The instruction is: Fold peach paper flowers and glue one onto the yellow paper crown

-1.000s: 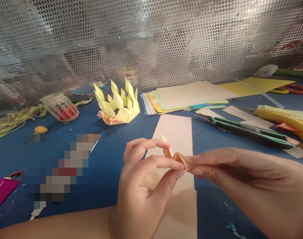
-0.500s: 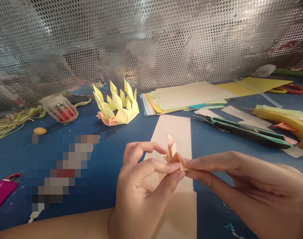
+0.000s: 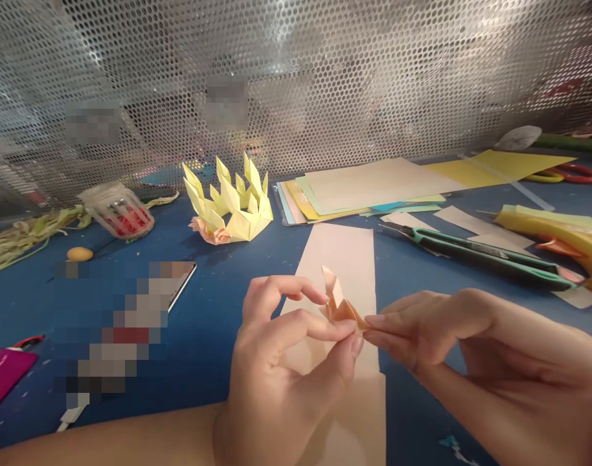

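A small folded piece of peach paper (image 3: 343, 309) is held between both hands above the table, one pointed flap standing up on its left. My left hand (image 3: 286, 362) pinches its lower edge between thumb and a finger, while the index finger curls against the upright flap. From the other side, my right hand (image 3: 471, 356) grips its right corner with the fingertips. Beneath the hands lie pale peach paper sheets (image 3: 339, 259). Beyond them stands a yellow folded-paper crown (image 3: 235, 210) with peach paper roses on its front left.
Right of the paper lies a green-and-black utility knife (image 3: 490, 255) among paper scraps. A stack of coloured paper (image 3: 364, 188) rests at the back before a perforated metal screen (image 3: 296, 77). At left are a clear jar (image 3: 116, 210), a small orange-yellow egg-shaped object (image 3: 79, 254) and a phone (image 3: 182, 288).
My right hand's fingers have curled and regripped the corner of the folded paper. The paper has tilted slightly; my left hand keeps nearly the same pinch.
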The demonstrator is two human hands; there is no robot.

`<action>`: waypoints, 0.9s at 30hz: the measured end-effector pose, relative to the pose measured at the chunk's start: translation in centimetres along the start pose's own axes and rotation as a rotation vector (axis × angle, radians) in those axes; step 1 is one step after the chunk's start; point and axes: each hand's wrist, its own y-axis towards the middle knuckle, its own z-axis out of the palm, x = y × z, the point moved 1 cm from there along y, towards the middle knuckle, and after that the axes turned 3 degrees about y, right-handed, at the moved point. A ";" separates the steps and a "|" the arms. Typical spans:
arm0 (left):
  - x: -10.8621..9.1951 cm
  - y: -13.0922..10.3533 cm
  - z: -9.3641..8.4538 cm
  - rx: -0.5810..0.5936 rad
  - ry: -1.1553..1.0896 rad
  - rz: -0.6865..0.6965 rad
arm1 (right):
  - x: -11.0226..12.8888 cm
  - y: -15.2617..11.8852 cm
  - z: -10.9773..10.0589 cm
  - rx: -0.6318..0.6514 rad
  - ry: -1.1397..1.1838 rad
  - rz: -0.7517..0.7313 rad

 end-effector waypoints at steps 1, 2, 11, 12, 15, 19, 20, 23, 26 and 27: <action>-0.1 0.0 0.0 -0.004 -0.009 0.002 | 0.1 0.1 0.0 0.020 0.020 -0.020; -0.1 0.1 0.1 -0.009 -0.019 0.006 | 0.1 0.2 0.1 0.033 0.038 -0.032; -0.3 0.1 0.3 -0.029 -0.058 0.050 | 0.5 0.3 0.3 0.093 0.068 -0.032; -0.3 0.1 0.3 -0.032 -0.054 0.058 | 0.5 0.3 0.3 0.095 0.071 -0.032; -0.4 0.1 0.3 -0.034 -0.038 0.073 | 0.3 0.4 0.4 0.109 0.093 -0.019; -0.5 0.1 0.3 -0.032 -0.031 0.072 | 0.1 0.4 0.4 0.079 0.123 0.017; -0.4 0.1 0.3 -0.028 -0.031 0.073 | 0.1 0.4 0.4 0.063 0.124 0.026; -0.2 -0.1 0.1 0.010 -0.030 0.069 | -0.1 0.3 0.4 0.022 0.121 0.049; 0.2 -0.4 0.0 0.031 -0.036 0.024 | -0.3 0.4 0.4 0.008 0.130 0.072; 0.3 -0.5 -0.1 0.037 -0.038 0.011 | -0.4 0.4 0.5 0.015 0.134 0.075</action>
